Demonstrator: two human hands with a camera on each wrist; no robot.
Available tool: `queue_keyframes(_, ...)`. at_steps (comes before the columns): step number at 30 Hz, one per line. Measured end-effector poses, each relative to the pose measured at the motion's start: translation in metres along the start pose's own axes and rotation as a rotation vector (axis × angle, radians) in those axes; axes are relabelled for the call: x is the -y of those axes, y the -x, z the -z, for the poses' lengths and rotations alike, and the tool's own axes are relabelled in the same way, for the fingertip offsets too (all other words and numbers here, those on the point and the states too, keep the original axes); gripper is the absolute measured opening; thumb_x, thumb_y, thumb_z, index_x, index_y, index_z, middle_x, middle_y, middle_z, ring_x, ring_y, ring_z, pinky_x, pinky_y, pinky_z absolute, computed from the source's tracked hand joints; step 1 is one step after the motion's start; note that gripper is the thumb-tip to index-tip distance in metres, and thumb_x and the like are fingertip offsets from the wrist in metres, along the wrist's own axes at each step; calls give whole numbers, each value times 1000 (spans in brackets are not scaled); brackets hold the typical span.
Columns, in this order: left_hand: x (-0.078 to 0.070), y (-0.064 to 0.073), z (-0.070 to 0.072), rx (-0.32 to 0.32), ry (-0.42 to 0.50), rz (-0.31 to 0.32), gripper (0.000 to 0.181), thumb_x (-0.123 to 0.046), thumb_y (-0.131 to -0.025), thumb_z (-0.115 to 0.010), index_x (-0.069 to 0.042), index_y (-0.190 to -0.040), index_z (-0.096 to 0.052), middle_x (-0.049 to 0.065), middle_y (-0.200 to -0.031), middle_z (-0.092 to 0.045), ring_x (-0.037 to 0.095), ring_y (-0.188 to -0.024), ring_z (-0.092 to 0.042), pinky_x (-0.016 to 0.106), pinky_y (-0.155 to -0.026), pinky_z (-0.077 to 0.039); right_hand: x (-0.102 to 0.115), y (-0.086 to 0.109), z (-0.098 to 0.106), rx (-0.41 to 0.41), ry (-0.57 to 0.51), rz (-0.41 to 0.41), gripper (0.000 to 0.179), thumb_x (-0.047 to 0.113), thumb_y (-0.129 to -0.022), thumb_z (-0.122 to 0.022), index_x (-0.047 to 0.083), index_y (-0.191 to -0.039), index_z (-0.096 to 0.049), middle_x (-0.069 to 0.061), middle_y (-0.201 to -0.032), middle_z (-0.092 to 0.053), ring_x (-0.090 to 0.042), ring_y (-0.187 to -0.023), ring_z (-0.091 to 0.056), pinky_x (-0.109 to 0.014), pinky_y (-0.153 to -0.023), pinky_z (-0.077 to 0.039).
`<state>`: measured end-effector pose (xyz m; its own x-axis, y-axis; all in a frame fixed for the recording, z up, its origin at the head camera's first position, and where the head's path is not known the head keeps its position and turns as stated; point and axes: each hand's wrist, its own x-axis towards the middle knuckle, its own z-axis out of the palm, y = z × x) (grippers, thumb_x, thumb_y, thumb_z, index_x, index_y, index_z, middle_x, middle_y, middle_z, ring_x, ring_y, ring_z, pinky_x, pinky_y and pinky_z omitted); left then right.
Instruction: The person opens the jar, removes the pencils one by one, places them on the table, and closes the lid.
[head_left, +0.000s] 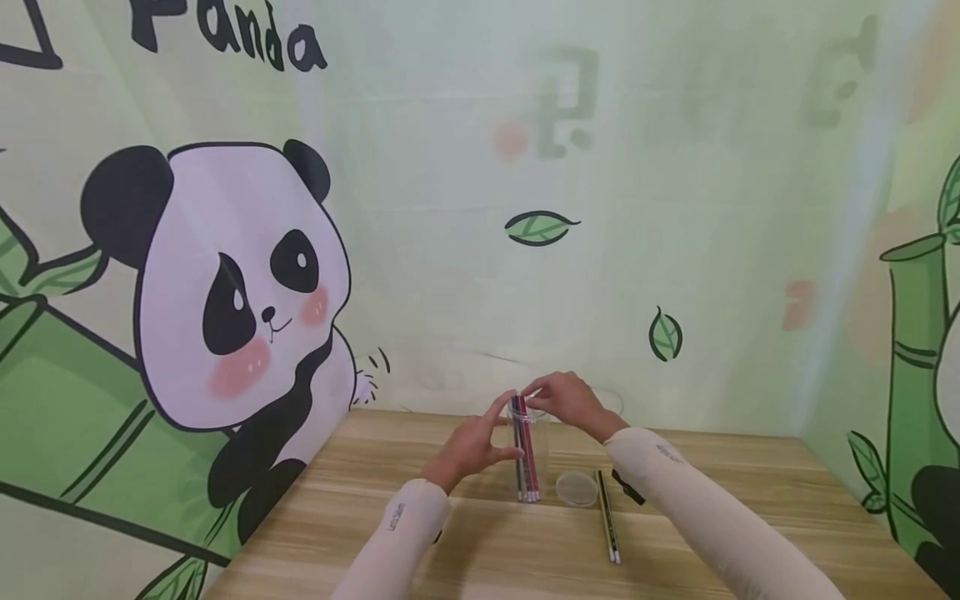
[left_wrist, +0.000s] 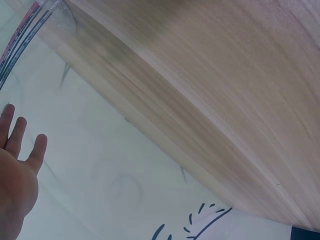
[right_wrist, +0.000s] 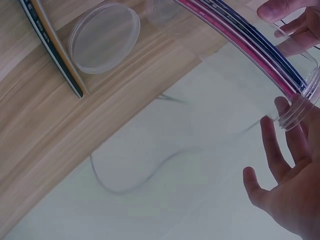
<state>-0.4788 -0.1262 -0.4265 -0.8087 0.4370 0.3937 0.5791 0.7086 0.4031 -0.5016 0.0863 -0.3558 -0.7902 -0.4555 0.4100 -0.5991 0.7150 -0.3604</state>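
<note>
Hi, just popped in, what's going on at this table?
A person has both hands at a clear jar with a bunch of pencils standing in it. The left hand holds the jar's side, while the right hand has its fingertips at the open top; exactly what they touch isn't clear. A round clear lid lies off the jar on the wooden table, with two more pencils beside it.

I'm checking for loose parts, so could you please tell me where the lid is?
In the head view, the lid lies on the table, right of the jar and just left of the loose pencils.
</note>
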Motion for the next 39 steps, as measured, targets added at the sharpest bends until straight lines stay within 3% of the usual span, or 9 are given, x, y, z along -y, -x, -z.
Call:
queue_keyframes(5,2,-1,-1,-7,-10,-14,100,-37,-88,-84,-27,-164,-21,10,-135,-69,38,-122,-66,55,-106,-49,0,0,1,10,-41,29,10,10,-94,-77,6,-104,-76,-12,-99,-80,-25,-91,-78,-38,-75,-61)
queue_keyframes(12,4,-2,-3,-21,-33,-33,100,-38,-87,-85,-23,-164,-23,11,-132,-71,37,-117,-69,54,-103,-52,-3,1,0,11,-138,0,11,7,-93,-78,4,-97,-68,-14,-98,-79,-28,-92,-78,-35,-72,-58)
queue_keyframes(27,6,0,-3,-27,-16,-56,100,-37,-87,-85,-24,-164,-23,12,-132,-71,41,-117,-68,56,-102,-51,0,2,0,14,-114,-6,10,8,-94,-77,6,-100,-70,-12,-97,-80,-25,-91,-78,-32,-69,-55)
queue_keyframes(33,7,-3,-4,-27,-6,-53,101,-37,-86,-86,-26,-163,-23,13,-132,-71,41,-118,-68,57,-102,-52,2,3,8,0,-104,45,9,6,-95,-75,5,-103,-70,-15,-101,-79,-28,-93,-78,-41,-78,-60)
queue_keyframes(39,8,-3,-8,-18,-1,-27,101,-38,-87,-85,-30,-164,-20,15,-135,-69,40,-119,-67,58,-102,-52,3,3,18,-74,-87,12,10,10,-96,-75,7,-105,-72,-12,-100,-80,-28,-95,-77,-49,-83,-59)
